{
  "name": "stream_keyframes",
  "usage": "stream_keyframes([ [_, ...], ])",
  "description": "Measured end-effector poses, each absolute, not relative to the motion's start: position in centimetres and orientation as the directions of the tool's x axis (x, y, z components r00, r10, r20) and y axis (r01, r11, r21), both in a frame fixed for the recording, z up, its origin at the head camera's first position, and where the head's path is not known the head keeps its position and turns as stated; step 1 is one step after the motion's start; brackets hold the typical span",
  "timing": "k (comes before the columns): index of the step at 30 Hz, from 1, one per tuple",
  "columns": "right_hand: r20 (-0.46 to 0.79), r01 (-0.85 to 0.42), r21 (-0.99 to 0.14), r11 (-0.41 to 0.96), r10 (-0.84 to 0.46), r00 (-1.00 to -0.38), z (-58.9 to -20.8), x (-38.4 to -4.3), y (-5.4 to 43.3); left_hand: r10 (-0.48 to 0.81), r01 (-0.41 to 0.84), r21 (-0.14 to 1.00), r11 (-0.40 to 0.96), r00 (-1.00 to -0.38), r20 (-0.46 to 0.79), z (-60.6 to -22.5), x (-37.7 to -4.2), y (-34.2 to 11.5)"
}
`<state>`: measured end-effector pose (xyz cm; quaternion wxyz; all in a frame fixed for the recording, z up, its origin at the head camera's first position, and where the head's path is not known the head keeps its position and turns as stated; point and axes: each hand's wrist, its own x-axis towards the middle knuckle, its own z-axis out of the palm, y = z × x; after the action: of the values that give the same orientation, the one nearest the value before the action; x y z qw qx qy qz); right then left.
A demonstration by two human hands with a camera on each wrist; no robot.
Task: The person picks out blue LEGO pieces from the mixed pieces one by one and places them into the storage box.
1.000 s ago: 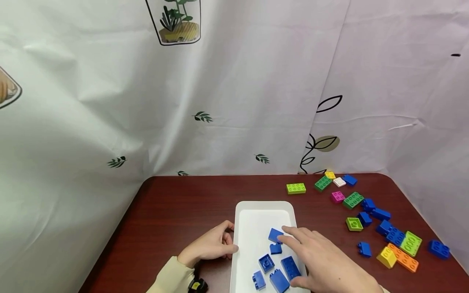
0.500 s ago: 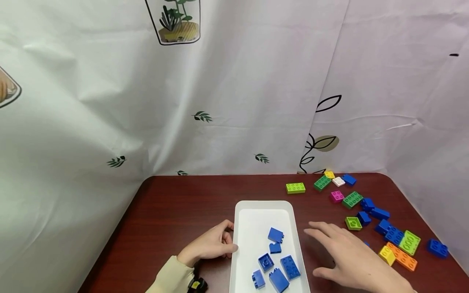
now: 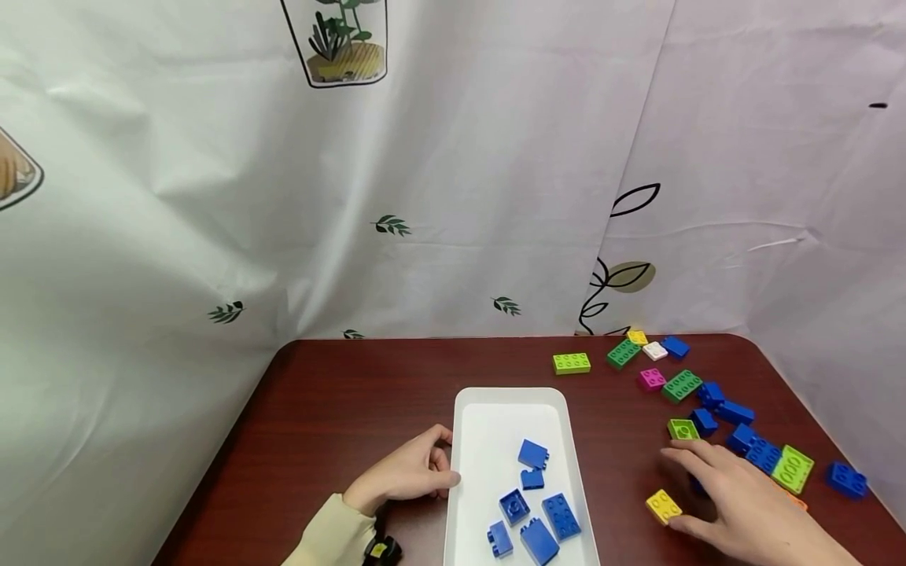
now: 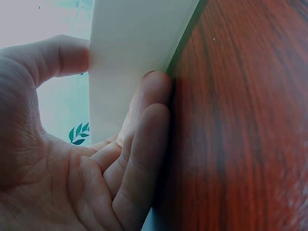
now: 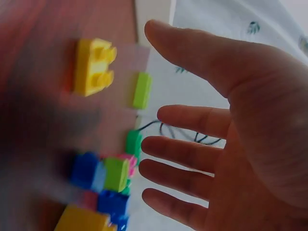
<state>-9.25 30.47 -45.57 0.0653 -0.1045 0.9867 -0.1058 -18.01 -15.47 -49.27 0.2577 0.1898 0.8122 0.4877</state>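
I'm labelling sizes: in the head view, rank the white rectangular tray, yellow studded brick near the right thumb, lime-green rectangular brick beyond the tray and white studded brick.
1. White rectangular tray
2. Yellow studded brick and lime-green rectangular brick: too alike to rank; yellow is nearer the camera.
3. White studded brick

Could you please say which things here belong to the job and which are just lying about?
Likely in the job: white tray, held by the left hand; blue bricks inside it; perhaps loose blue bricks.

Probably just lying about: yellow bricks; lime bricks; green bricks; pink brick; white brick.
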Motion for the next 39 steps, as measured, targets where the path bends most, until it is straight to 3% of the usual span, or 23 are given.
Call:
stream_keyframes([
  [15,-0.085,-0.147,-0.108,0.983,-0.156,-0.984,-47.7,-9.6,33.8,0.572,0.068,0.891,0.449,-0.788,-0.228,-49.1,-17.9,-15.5],
  [25,-0.14,-0.12,-0.14,0.983,-0.14,-0.98,-48.7,-9.9,34.1,0.568,0.064,0.891,0.45,-0.79,-0.23,-49.1,-17.9,-15.5],
  [39,-0.043,-0.157,-0.115,0.981,-0.163,-0.986,-49.0,-10.3,33.4,0.563,0.048,0.899,0.435,-0.794,-0.229,-49.1,-17.8,-15.4],
])
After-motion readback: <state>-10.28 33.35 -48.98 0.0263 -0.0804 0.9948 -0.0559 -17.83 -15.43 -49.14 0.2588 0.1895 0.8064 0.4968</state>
